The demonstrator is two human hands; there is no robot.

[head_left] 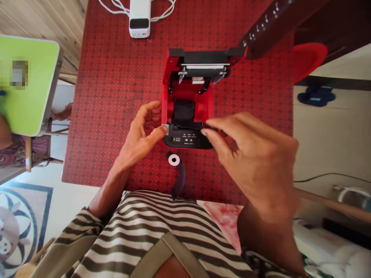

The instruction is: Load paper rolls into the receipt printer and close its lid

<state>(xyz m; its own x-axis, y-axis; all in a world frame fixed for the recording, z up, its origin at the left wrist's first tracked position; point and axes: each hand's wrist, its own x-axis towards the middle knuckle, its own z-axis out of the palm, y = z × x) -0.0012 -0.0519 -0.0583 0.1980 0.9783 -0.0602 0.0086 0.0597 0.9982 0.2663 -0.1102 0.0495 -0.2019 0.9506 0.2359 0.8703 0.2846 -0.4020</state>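
At the red printer (188, 116), half-open left hand (140, 137) and right hand (249, 162) touch its front.

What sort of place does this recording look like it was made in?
Probably a room in a home: a red patterned tablecloth covers the table, a patterned floor covering shows below left, and white cloth, perhaps bedding, lies lower right.

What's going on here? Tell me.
A person is working with both hands on an open red receipt printer on a red patterned mat. The left hand has its thumb on a white tab at the printer's front corner. The blurred right hand has its fingertips at the front edge, beside a dark roll in the paper bay. A white core with a dark strip lies on the mat in front.
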